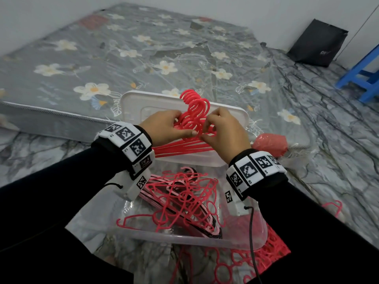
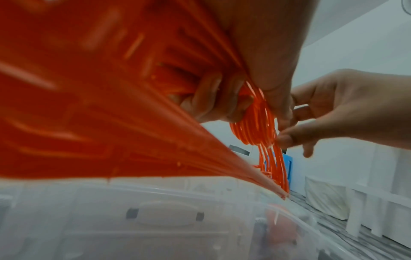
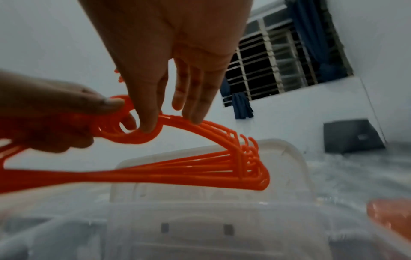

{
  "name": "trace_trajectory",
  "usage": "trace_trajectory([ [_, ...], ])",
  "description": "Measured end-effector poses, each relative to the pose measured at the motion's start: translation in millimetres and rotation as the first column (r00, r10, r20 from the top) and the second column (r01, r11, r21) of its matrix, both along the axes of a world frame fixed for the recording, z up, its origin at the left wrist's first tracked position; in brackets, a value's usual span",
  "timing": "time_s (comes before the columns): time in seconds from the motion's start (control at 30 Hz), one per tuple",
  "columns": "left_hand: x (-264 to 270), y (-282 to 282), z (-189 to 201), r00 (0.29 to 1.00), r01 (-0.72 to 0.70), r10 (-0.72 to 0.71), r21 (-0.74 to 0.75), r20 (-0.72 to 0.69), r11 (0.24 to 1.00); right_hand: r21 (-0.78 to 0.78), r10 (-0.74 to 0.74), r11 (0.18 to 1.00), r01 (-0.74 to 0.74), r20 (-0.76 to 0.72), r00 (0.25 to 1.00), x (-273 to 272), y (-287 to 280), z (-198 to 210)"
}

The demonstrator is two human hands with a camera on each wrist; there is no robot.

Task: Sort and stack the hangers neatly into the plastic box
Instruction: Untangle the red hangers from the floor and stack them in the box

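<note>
Box (image 1: 184,239) mouth: tangled loose hangers (image 1: 184,199) fill left and centre; right side open. Upright lid (image 1: 139,107) blocks far edge.

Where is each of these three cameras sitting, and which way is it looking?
Head: worn high, facing down at both hands, left hand and right hand, black sleeves, bundle of red plastic hangers, clear plastic box.
Left wrist: under the left palm, looking along the fingers gripping the bundle.
Right wrist: beneath the right hand, fingers on the hangers.
All share the bundle and white lid.
</note>
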State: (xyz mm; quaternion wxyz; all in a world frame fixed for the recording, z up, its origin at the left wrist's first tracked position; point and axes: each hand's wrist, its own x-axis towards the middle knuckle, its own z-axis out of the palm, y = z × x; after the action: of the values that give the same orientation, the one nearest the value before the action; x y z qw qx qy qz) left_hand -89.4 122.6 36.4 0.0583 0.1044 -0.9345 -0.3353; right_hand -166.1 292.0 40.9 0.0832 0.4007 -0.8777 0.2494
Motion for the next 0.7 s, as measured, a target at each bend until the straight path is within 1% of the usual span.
trace_trajectory([
  [0.07, 1.0, -1.4, 1.3, 1.000, -0.012, 0.012, 0.022, 0.009, 1.000, 0.085, -0.015, 0.996, 0.023, -0.090, 0.996, -1.6, 2.2, -3.3],
  [0.13, 2.9, -1.1, 3.8, 0.999, 0.000, -0.001, 0.025, 0.034, 1.000, 0.134, -0.018, 0.991, 0.026, -0.059, 0.998, -5.0, 3.6, -7.2],
  [0.2, 4.4, 1.8, 6.4, 0.996, 0.058, -0.061, 0.049, 0.070, 0.997, 0.163, 0.000, 0.987, 0.002, -0.013, 1.000, -6.9, 2.7, -11.7],
  [0.27, 4.9, 5.4, 8.2, 0.984, 0.118, -0.131, 0.106, 0.117, 0.987, 0.243, 0.037, 0.970, -0.022, -0.056, 0.998, -8.0, 0.8, -15.8],
  [0.3, 4.6, 6.5, 7.8, 0.978, 0.137, -0.150, 0.094, 0.147, 0.986, 0.307, 0.055, 0.952, -0.023, -0.097, 0.994, -8.0, -0.2, -17.4],
  [0.33, 4.5, 6.6, 6.6, 0.972, 0.153, -0.156, 0.030, 0.175, 0.988, 0.369, 0.072, 0.929, -0.016, -0.139, 0.988, -7.6, -0.5, -18.2],
  [0.37, 5.0, 6.9, 5.2, 0.969, 0.165, -0.148, -0.070, 0.198, 0.984, 0.415, 0.085, 0.910, -0.005, -0.173, 0.981, -7.4, -0.2, -18.8],
  [0.43, 6.5, 7.6, 2.1, 0.975, 0.159, -0.107, -0.272, 0.194, 0.949, 0.462, 0.099, 0.887, 0.005, -0.202, 0.974, -7.0, 1.1, -19.0],
  [0.53, 9.1, 7.6, -1.1, 0.988, 0.093, -0.028, -0.448, 0.151, 0.889, 0.453, 0.107, 0.891, -0.026, -0.153, 0.982, -6.1, -0.5, -16.1],
  [0.6, 10.4, 8.1, -1.5, 0.989, 0.035, 0.052, -0.568, 0.136, 0.822, 0.428, 0.117, 0.902, -0.058, -0.113, 0.987, -4.7, -3.4, -14.2],
  [0.7, 10.2, 12.3, -4.4, 0.989, 0.043, 0.065, -0.683, 0.131, 0.729, 0.417, 0.168, 0.903, -0.109, -0.108, 0.980, 2.1, -7.4, -17.8],
])
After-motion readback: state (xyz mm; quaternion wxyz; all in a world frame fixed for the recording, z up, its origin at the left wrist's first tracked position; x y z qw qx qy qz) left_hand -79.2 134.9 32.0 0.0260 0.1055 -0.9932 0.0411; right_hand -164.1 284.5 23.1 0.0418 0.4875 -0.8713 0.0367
